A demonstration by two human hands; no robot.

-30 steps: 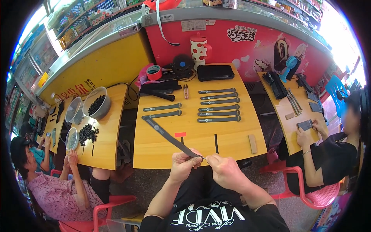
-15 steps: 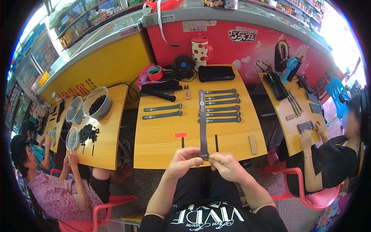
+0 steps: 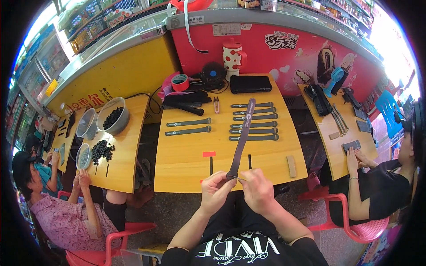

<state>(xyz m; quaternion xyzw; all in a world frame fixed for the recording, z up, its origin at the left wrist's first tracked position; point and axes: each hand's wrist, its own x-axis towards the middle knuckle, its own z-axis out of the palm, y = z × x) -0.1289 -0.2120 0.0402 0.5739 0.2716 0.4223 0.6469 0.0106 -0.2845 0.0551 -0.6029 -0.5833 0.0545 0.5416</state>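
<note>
My left hand pinches the near end of a long dark grey strap, its buckle end by the fingertips. The strap's far end reaches away over the table, tilted to the right. Just right of that buckle end, my right hand is closed with fingers curled; whatever it pinches is too small to make out. Several matching grey straps lie in a row beyond, partly under the held one. Two more straps lie to the left. A small pair of thread snips lies past them.
At the table's back are red tape, a black fan, a spotted tumbler and a black pouch. A tan block sits near the right edge. People work at side tables left and right.
The held strap has swung from upright to leaning right. My right hand has shifted slightly right and turned, its fingers curling more. My left hand stays at the buckle end.
</note>
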